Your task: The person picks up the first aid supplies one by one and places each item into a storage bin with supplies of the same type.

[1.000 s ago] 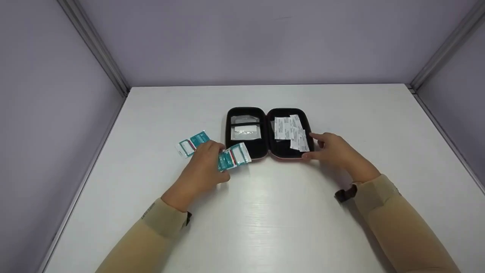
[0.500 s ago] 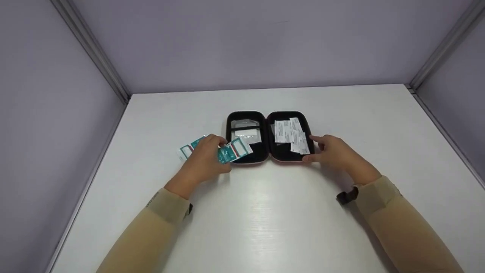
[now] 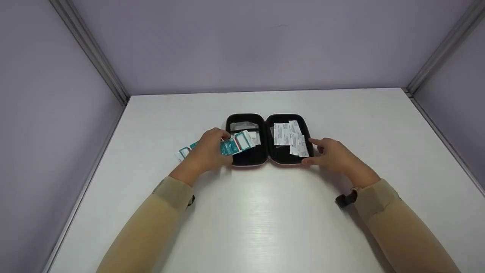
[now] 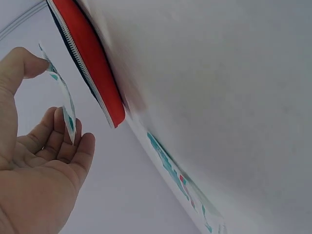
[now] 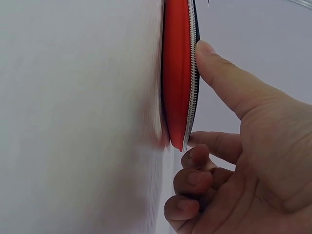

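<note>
A small red zip case (image 3: 252, 157) with a black inside lies unfolded on the white table. My left hand (image 3: 207, 151) pinches a teal and white foil packet (image 3: 238, 144) between thumb and fingers, just over the left half of the case. Another teal packet (image 3: 184, 151) lies on the table, partly behind that hand. At the case's right rim, my right hand (image 3: 331, 153) holds the edge with thumb and forefinger; its other fingers curl beside the zip (image 5: 193, 73). White paper sachets (image 3: 283, 134) lie overlapping in the right half.
Clear plastic-wrapped items (image 3: 242, 126) sit under a black strap in the case's left half, partly covered by the held packet. Pale panels (image 3: 242, 45) stand behind and at both sides of the table (image 3: 261, 227).
My left hand has moved up and slightly right, carrying the teal packet further over the case's left half. My right hand stays at the case's rim.
</note>
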Demonstrator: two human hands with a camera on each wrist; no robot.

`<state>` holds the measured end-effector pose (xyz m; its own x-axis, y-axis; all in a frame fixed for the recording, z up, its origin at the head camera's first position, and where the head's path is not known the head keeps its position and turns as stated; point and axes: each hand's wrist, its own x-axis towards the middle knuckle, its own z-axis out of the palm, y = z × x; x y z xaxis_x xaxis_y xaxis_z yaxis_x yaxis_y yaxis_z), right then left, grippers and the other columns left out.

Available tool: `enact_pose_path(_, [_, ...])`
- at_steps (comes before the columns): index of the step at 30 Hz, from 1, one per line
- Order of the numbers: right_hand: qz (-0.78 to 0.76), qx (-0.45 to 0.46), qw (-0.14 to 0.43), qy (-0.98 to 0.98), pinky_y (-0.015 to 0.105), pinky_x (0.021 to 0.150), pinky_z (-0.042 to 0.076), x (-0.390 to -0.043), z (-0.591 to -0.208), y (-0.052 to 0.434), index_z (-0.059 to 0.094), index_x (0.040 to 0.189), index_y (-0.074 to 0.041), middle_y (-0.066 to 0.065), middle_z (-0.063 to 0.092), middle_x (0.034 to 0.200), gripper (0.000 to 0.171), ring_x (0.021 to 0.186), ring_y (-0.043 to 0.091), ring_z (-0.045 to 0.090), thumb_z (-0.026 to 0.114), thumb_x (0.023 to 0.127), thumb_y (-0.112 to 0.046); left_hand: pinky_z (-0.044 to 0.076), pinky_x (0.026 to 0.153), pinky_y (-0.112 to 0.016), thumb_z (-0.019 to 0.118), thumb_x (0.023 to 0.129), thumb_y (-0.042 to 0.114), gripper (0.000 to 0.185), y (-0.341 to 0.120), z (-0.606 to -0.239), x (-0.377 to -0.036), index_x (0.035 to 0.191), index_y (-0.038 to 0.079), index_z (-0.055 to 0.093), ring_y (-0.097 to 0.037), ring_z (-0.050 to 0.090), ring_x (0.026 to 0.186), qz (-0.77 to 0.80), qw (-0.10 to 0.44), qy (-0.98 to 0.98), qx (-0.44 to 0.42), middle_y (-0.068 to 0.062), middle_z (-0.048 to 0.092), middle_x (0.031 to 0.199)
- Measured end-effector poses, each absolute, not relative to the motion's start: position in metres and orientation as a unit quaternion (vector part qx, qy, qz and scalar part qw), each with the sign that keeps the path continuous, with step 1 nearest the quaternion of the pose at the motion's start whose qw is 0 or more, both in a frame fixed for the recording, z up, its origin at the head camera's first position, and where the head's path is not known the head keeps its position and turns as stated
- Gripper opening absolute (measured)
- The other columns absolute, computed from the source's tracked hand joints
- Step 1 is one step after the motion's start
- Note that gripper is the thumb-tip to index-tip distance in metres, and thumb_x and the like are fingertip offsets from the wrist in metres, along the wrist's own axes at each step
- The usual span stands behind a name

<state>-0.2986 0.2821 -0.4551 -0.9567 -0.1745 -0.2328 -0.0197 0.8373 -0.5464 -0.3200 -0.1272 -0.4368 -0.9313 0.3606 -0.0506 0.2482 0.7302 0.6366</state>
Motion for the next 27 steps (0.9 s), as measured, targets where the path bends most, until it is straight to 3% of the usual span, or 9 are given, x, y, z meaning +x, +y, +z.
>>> enact_pose_path(8, [-0.286,-0.044,0.145,0.946,0.04,0.089,0.044,-0.296,-0.453,0.282,0.044,0.173,-0.009,0.015,0.06,0.116,0.102,0.11,0.029,0.053,0.09,0.095,-0.057,0.051,0.128,-0.044,0.086,0.091,0.015,0.071,-0.126,-0.439,-0.332,0.155,0.006,0.058,-0.026,0.058,0.141,0.336,0.098,0.921,0.17,-0.009,0.06,0.154])
enact_pose_path(27, [-0.284,-0.041,0.147,0.947,0.041,0.089,0.044,-0.293,-0.449,0.282,0.044,0.174,-0.01,0.014,0.058,0.113,0.101,0.107,0.029,0.052,0.09,0.095,-0.054,0.05,0.129,-0.045,0.086,0.094,0.014,0.072,-0.107,-0.432,-0.343,0.159,0.005,0.057,-0.028,0.056,0.147,0.309,0.132,0.918,0.21,-0.01,0.06,0.157])
